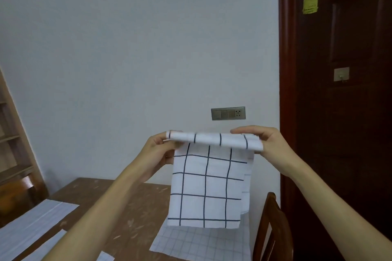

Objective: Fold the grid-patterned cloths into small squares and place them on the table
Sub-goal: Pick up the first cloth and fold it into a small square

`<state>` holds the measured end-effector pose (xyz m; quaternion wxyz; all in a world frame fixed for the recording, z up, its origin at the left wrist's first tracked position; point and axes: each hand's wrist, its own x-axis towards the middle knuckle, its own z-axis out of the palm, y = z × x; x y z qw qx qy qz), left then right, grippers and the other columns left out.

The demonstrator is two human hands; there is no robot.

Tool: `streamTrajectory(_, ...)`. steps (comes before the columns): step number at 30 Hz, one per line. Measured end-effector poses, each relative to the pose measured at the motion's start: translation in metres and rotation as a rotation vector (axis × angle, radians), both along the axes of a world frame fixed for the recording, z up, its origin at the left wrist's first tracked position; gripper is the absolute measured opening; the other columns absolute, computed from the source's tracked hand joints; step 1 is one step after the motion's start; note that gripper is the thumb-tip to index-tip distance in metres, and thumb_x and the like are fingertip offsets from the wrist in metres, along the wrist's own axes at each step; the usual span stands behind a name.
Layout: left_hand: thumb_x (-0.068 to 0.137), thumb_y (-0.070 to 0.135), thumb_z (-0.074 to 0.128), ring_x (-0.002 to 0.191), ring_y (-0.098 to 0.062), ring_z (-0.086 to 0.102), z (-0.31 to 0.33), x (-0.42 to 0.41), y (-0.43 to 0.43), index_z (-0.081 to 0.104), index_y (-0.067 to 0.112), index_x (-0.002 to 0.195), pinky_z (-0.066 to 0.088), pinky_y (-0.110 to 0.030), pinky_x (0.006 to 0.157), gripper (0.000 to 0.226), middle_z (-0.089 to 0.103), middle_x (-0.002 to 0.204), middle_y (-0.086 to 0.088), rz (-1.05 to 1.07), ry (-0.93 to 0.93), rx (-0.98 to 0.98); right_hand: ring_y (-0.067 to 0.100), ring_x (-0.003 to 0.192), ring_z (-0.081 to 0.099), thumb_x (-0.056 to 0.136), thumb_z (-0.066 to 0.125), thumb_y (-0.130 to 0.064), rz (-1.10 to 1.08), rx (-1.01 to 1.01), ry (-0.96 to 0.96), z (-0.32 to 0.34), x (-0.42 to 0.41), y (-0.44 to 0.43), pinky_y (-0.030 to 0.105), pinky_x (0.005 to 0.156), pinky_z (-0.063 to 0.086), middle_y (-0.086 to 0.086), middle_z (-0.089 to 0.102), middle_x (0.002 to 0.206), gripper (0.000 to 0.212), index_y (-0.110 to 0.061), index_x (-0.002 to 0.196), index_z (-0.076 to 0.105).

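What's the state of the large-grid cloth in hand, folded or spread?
Partly folded. The large-grid cloth hangs in layers, offset edges showing at its right, top doubled over between left hand and right hand.

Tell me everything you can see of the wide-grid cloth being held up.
The wide-grid cloth is white, thin-looking fabric with dark blue lines in large squares. It hangs above the table, folded over along its top edge, layers showing at its right side. The left hand and right hand pinch its top corners.

Both hands, left (158, 148) and right (266, 140), hold a folded cloth (206, 186) up above the table (131, 203).
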<state>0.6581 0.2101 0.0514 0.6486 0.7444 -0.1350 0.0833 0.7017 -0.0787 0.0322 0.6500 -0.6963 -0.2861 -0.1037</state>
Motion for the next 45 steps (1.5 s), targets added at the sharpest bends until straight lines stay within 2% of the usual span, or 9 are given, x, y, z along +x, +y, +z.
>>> streamTrajectory(5, 0.096, -0.005, 0.049, 0.066, -0.014, 0.058, 0.004, -0.001, 0.003, 0.075, 0.017, 0.079, 0.048, -0.019, 0.056, 0.038, 0.065, 0.077, -0.001, -0.011, 0.011, -0.041, 0.009, 0.089, 0.074, 0.092, 0.061, 0.008, 0.014, 0.07, 0.006, 0.002, -0.003, -0.001, 0.018, 0.071, 0.058, -0.005, 0.08, 0.095, 0.029, -0.016, 0.093, 0.078)
streamTrajectory(10, 0.097, -0.007, 0.051, 0.07, -0.009, 0.068, 0.004, -0.002, 0.004, 0.073, 0.011, 0.088, 0.053, -0.019, 0.058, 0.03, 0.073, 0.084, 0.001, -0.01, -0.035, -0.038, 0.013, 0.088, 0.075, 0.092, 0.057, 0.012, 0.063, 0.04, -0.005, -0.001, -0.004, -0.006, 0.021, 0.075, 0.058, 0.006, 0.079, 0.095, 0.043, -0.018, 0.119, 0.07)
streamTrajectory(16, 0.094, -0.004, 0.046, 0.063, -0.017, 0.056, 0.007, -0.004, 0.007, 0.076, 0.012, 0.073, 0.052, -0.027, 0.055, 0.039, 0.062, 0.067, -0.001, 0.06, -0.004, 0.009, 0.008, 0.087, 0.074, 0.094, 0.056, 0.008, 0.045, 0.03, -0.015, 0.0, -0.006, -0.005, 0.016, 0.07, 0.055, -0.004, 0.079, 0.091, 0.033, -0.012, 0.083, 0.079)
streamTrajectory(19, 0.085, 0.008, 0.059, 0.077, -0.024, 0.06, 0.007, -0.005, 0.007, 0.077, 0.009, 0.08, 0.054, -0.033, 0.064, 0.019, 0.067, 0.081, -0.009, 0.056, -0.031, 0.013, 0.015, 0.09, 0.072, 0.096, 0.042, 0.009, 0.063, 0.058, 0.054, 0.001, -0.005, -0.005, 0.018, 0.073, 0.054, 0.003, 0.078, 0.093, 0.047, -0.011, 0.078, 0.08)
streamTrajectory(23, 0.085, 0.0, 0.074, 0.061, -0.009, 0.059, 0.007, -0.007, 0.001, 0.076, 0.011, 0.093, 0.048, -0.018, 0.056, 0.014, 0.058, 0.064, 0.007, 0.135, -0.138, 0.046, 0.023, 0.096, 0.071, 0.092, 0.055, -0.023, 0.138, 0.094, 0.083, 0.003, -0.009, -0.002, 0.033, 0.084, 0.056, 0.009, 0.076, 0.103, 0.027, -0.016, 0.103, 0.079)
streamTrajectory(27, 0.085, 0.002, 0.075, 0.068, -0.019, 0.059, 0.006, -0.006, -0.002, 0.072, 0.017, 0.112, 0.052, -0.025, 0.063, 0.031, 0.058, 0.075, -0.007, 0.139, -0.218, -0.037, -0.002, 0.085, 0.071, 0.091, 0.069, -0.028, 0.119, -0.049, 0.091, 0.0, -0.013, 0.0, 0.017, 0.076, 0.056, -0.01, 0.077, 0.089, 0.037, -0.033, 0.127, 0.061)
streamTrajectory(30, 0.087, 0.004, 0.073, 0.065, -0.012, 0.066, 0.005, -0.01, -0.009, 0.065, 0.019, 0.123, 0.055, -0.024, 0.064, 0.04, 0.069, 0.07, 0.005, 0.167, -0.257, -0.095, 0.015, 0.099, 0.074, 0.088, 0.074, -0.017, 0.137, -0.089, 0.137, -0.007, -0.009, 0.007, 0.026, 0.08, 0.058, -0.002, 0.078, 0.107, 0.035, -0.018, 0.122, 0.068)
streamTrajectory(37, 0.086, 0.019, 0.071, 0.103, -0.027, 0.074, -0.017, -0.014, -0.007, 0.06, 0.018, 0.13, 0.062, -0.042, 0.083, 0.045, 0.076, 0.116, -0.006, -0.017, 0.007, 0.059, 0.019, 0.103, 0.074, 0.09, 0.071, -0.012, 0.042, 0.055, 0.089, -0.008, -0.007, 0.009, 0.031, 0.093, 0.058, 0.003, 0.078, 0.108, 0.025, -0.013, 0.115, 0.073)
streamTrajectory(45, 0.09, 0.013, 0.07, 0.094, -0.026, 0.076, -0.018, -0.005, -0.01, 0.066, 0.016, 0.118, 0.064, -0.04, 0.077, 0.029, 0.079, 0.105, -0.004, 0.133, -0.101, -0.011, 0.009, 0.071, 0.071, 0.091, 0.069, -0.033, 0.089, -0.146, 0.12, -0.012, -0.015, 0.009, 0.021, 0.065, 0.055, -0.014, 0.077, 0.08, 0.022, -0.025, 0.111, 0.072)
